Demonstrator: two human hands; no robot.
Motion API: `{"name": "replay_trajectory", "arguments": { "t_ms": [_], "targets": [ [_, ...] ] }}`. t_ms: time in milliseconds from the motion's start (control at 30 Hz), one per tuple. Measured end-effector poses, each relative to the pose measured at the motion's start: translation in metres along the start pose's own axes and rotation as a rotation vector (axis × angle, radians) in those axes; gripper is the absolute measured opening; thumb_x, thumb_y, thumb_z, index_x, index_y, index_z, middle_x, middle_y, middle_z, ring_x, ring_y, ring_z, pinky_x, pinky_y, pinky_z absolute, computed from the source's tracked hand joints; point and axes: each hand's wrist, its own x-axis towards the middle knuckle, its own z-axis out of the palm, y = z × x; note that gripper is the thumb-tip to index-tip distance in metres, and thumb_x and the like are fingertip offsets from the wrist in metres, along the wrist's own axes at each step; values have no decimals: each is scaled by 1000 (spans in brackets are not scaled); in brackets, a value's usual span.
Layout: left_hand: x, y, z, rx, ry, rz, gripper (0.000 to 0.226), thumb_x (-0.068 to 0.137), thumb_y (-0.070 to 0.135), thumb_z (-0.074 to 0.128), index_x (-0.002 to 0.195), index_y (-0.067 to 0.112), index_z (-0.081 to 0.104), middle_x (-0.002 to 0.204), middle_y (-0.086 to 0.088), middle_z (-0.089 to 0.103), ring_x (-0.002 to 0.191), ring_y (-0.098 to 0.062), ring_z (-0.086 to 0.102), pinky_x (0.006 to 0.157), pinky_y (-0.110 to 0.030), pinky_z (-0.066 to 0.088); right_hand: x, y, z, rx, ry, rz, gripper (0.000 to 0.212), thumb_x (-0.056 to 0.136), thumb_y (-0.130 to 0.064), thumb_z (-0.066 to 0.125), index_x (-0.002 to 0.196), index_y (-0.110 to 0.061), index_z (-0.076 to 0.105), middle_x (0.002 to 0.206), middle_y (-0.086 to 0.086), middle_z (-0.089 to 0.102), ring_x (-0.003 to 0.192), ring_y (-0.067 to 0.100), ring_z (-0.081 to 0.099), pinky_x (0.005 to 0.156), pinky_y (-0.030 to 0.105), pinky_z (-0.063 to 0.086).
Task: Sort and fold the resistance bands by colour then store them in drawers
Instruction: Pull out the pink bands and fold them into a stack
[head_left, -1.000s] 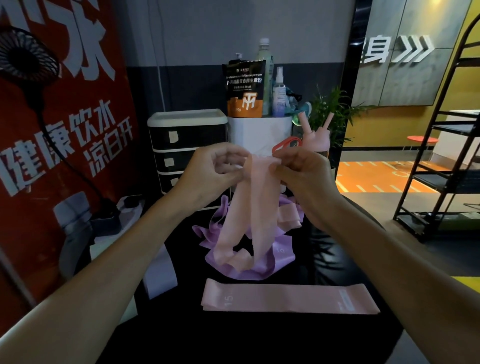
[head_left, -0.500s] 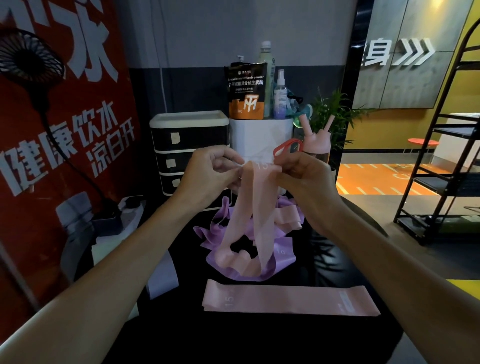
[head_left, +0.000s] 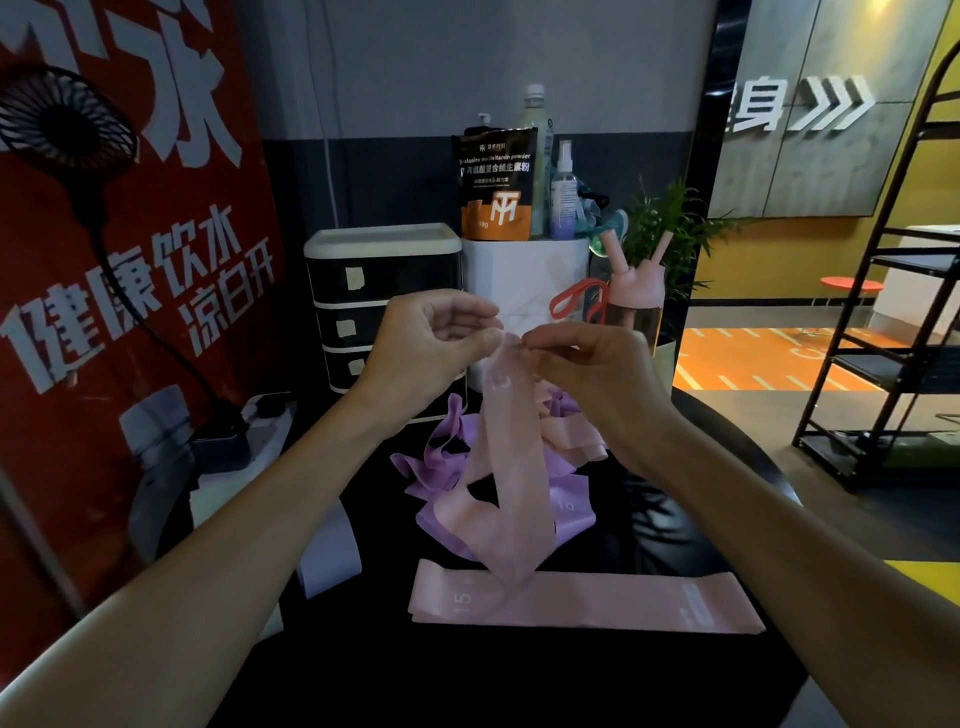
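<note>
**Pink band drawn up taller, "15" now facing us**

Since half a sec ago the held pink band (head_left: 511, 447) hangs longer and straighter. Its low end was curled on the purple bands (head_left: 441, 457); now its tip dangles at the top edge of the flat pink band (head_left: 587, 603). A "15" mark shows near the band's top, which we didn't see before. Our fingertips have also closed in on each other.

Both hands are up in front of the drawer unit (head_left: 384, 291), slightly to its right. Our left hand (head_left: 436, 348) pinches the top edge of the held band w/ thumb and forefinger, other fingers loosely curled. Our right hand (head_left: 587, 369) pinches the same top edge, fingertips almost touching the left's.

The purple bands lie in a loose heap on the black table (head_left: 675, 519), in front of the drawer unit, w/ another pink strip mixed in. The flat pink band lies pressed flat nearer to us than the heap, long side across, "15" at its left end.

Right of the drawer unit: white tub (head_left: 524, 270) w/ a black-and-orange pouch (head_left: 493, 187) on top, then a red loop (head_left: 576, 301) and a pink bottle (head_left: 636, 291). Left of the unit, high up: a black fan (head_left: 62, 119).
</note>
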Motion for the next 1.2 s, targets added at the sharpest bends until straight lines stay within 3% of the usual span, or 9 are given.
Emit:
{"name": "replay_trajectory", "arguments": {
  "t_ms": [167,333,467,600,733,800,900,1000,1200],
  "targets": [
    [0,3,2,-58,52,30,17,83,-5,73,95,7,72,90,-8,76,89,-19,73,85,-29,59,1,0,2,28,37,28,17,85,-5,73,95,-19,74,88,-12,73,78,1,69,64,16,56],
    [0,13,6,-174,55,9,19,83,-9,70,87,9,72,88,-7,75,88,-20,73,79,-27,59,3,1,4,57,-70,82,46,89,-13,70,132,-16,53,114,-3,63,97,8,66,70,19,57],
    [0,17,7,-204,63,-18,17,86,-10,65,95,3,71,91,-11,76,89,-20,73,80,-28,59,6,1,6,4,-18,45,18,90,-13,68,105,-3,68,98,14,71,91,27,69,74,35,59],
    [2,21,5,-153,15,-74,22,92,3,63,113,8,69,97,-9,75,91,-19,74,81,-32,61,9,-2,4,-24,51,30,29,89,-20,69,96,8,64,95,28,66,85,38,66,79,51,56],
    [2,27,8,19,-4,-27,20,86,8,74,107,11,71,86,2,73,68,0,68,63,-14,52,7,-10,2,-10,19,22,20,91,-17,68,103,-1,66,94,15,72,87,25,71,78,42,61],
    [5,30,9,-30,65,-43,13,87,7,74,100,8,71,77,-1,71,56,0,61,58,-17,49,4,-13,2,92,-37,67,21,91,-14,68,109,-5,61,93,9,75,85,20,73,71,35,61],
    [13,35,8,-156,160,-104,10,86,6,74,92,13,70,78,-6,73,63,-15,62,66,-31,55,-1,-12,4,287,-155,148,33,91,-8,67,120,-7,53,99,11,75,89,22,73,70,32,60],
    [18,37,7,-255,202,-125,11,87,4,73,97,9,69,85,-8,74,75,-25,69,76,-40,60,-4,-7,5,246,-232,170,37,91,-10,66,126,-9,53,108,8,73,97,19,71,79,34,59],
    [19,35,0,-368,276,-155,14,90,0,67,103,-2,69,94,-12,75,87,-22,75,76,-34,61,-16,4,1,183,-299,227,23,93,-14,63,111,0,65,103,13,73,87,16,69,78,31,55]
  ]
}}
